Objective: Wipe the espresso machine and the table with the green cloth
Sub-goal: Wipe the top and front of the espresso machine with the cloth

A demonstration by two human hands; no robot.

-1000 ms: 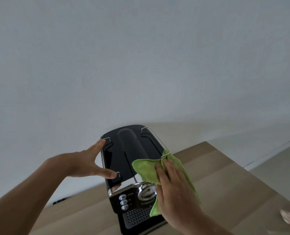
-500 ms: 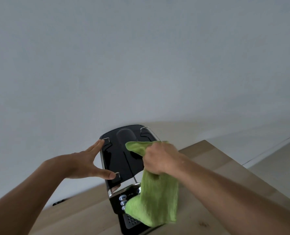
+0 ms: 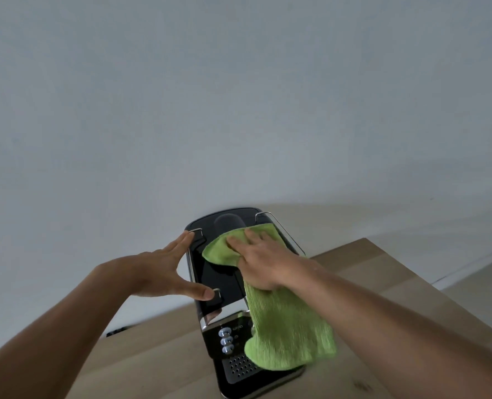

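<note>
The right hand (image 3: 263,263), lately fisted round the green cloth (image 3: 288,326), is now pressed flat on it atop the espresso machine (image 3: 210,275), so top-wiping is judged begun.

espresso machine (image 3: 210,272) on wooden table (image 3: 383,272)

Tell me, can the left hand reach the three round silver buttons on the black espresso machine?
Probably yes: the three round silver buttons lie uncovered near the left hand; the green cloth hangs beside them.
</note>
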